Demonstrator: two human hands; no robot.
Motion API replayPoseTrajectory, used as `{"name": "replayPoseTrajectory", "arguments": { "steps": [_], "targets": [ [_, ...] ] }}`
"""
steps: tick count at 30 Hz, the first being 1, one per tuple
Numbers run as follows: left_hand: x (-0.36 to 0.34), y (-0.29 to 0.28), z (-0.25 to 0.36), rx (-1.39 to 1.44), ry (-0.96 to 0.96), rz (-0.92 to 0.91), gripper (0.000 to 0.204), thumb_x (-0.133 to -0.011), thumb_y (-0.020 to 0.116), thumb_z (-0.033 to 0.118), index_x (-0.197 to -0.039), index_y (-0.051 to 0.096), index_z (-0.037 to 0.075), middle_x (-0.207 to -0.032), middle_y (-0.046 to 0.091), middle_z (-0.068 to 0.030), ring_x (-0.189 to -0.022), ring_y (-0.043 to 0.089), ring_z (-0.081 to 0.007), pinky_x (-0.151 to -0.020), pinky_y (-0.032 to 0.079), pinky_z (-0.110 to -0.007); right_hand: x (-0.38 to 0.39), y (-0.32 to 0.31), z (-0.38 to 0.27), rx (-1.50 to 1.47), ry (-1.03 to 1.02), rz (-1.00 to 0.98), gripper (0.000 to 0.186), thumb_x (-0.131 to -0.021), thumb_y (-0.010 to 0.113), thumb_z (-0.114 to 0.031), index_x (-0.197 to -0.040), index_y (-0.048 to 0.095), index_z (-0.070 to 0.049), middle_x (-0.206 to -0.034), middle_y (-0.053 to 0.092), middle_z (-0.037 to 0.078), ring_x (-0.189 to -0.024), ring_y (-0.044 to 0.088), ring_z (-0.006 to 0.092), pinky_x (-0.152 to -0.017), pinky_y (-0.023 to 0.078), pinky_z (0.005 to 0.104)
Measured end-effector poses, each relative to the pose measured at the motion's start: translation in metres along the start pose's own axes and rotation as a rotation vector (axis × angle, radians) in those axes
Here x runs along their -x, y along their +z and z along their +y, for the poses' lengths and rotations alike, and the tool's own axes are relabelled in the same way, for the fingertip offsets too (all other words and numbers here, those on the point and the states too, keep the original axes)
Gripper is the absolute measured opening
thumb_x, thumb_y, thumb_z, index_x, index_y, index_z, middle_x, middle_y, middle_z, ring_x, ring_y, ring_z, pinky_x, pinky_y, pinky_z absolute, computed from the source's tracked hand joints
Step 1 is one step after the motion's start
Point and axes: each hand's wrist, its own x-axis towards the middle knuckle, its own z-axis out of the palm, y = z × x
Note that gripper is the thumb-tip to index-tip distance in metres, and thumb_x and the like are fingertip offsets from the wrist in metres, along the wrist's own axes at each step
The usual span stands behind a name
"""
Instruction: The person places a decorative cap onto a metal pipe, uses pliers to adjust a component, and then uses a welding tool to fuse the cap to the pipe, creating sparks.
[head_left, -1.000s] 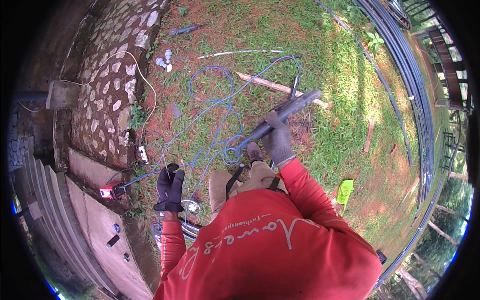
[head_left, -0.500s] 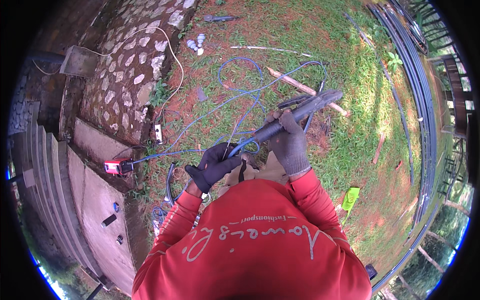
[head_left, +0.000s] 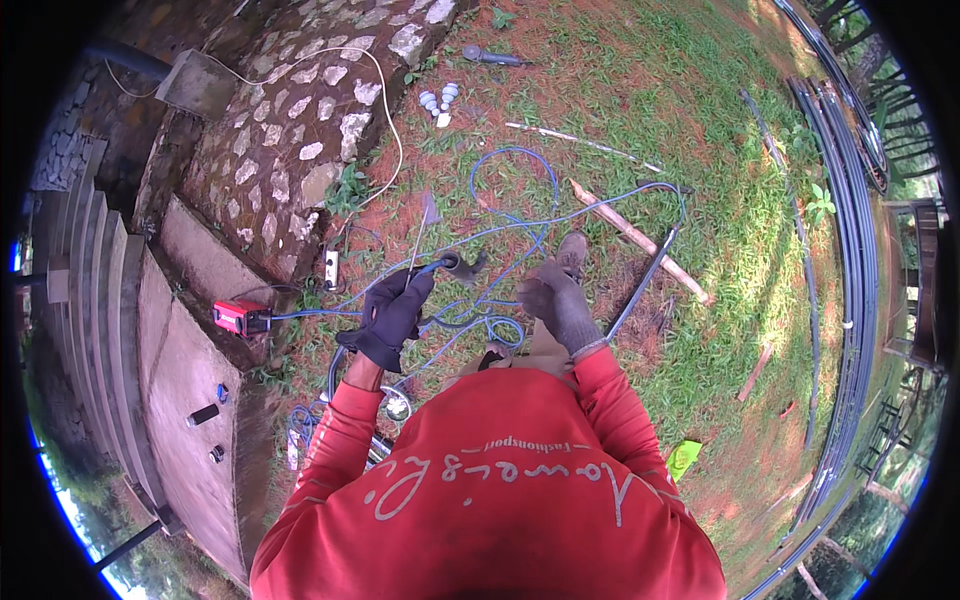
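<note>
My left hand [head_left: 392,318], in a dark glove, is closed round a thin welding rod and the end of a blue cable. The welding rod [head_left: 416,248] sticks up out of the fist. Just beyond the fingers, the dark electrode holder [head_left: 460,266] hangs at the cable's end, seen foreshortened. My right hand [head_left: 560,305], in a grey glove, is apart from it to the right, above my leg. Its fingers are curled together, and nothing shows in them. Loops of blue cable [head_left: 505,325] lie on the grass between and beyond my hands.
A red welding machine [head_left: 241,318] sits at left beside a power strip [head_left: 331,270]. Ahead lie a wooden stake [head_left: 640,240], a black bar [head_left: 645,290], a white strip [head_left: 585,145] and an angle grinder [head_left: 492,56]. Long dark pipes [head_left: 850,260] run along the right.
My right hand has let go of the electrode holder, which is now at my left hand. My left hand has moved left and up with the welding rod. The view has shifted.
</note>
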Motion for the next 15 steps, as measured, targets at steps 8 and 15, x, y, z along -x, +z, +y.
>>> {"name": "replayPoseTrajectory", "arguments": {
  "steps": [8,15],
  "targets": [
    [-0.122,-0.063,-0.086,0.053,-0.396,0.631,0.036,-0.099,0.083,0.047,-0.111,0.082,0.013,-0.061,0.051,0.0079,-0.047,0.044,-0.0080,-0.044,0.040,-0.029,-0.089,-0.242,-0.150,0.043,-0.144,0.459,0.026,-0.103,0.071,-0.037,-0.095,0.064,-0.014,-0.075,0.067,0.004,-0.059,0.063,0.0171,-0.054,0.052,0.0323],
    [-0.133,-0.164,-0.156,-0.365,-0.111,0.862,0.032,-0.104,0.077,0.039,-0.122,0.080,0.013,-0.105,0.067,-0.0026,-0.084,0.058,-0.0172,-0.064,0.059,-0.041,-0.055,-0.386,-0.270,0.813,0.126,1.060,0.030,-0.094,0.070,-0.036,-0.085,0.063,-0.008,-0.066,0.060,0.005,-0.051,0.056,0.0205,-0.046,0.043,0.0375]
  ]
}}
